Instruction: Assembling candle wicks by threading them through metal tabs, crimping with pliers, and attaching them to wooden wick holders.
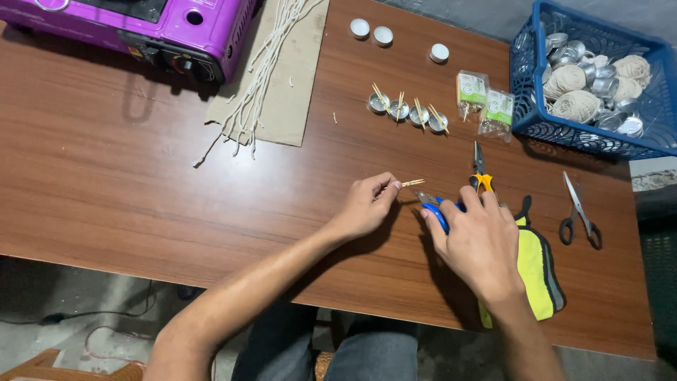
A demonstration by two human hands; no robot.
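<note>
Head view. My left hand (367, 204) rests on the brown table (127, 190), fingers pinched narrow around a small bundle of short wooden sticks (412, 183); the stick tips project to the right of my thumb and forefinger. My right hand (479, 243) is closed around the blue handles of a pair of pliers (431, 204), whose tip lies just beside the stick ends. I cannot tell whether the tip touches them.

Item count, centre of table:
- Four small metal cups (407, 111) in one row, each with sticks standing in it.
- Three round white-filled cups (383, 34) near the far edge, two close together and one apart to the right.
- Two clear packets (486, 102) of sticks with green labels, side by side.
- One orange-handled cutter (480, 173), just beyond my right hand.
- One pair of scissors (580, 214) with black handles, well to the right.
- One yellow and grey glove (537, 264) under my right wrist.

Far left: one purple stove (190, 28), and one sheet of cardboard (285, 85) carrying a bunch of white wick strings (257, 92). I cannot count the strings.

Far right: one blue plastic basket (525, 85) holding many empty metal cups and at least four balls of twine (575, 104).
</note>
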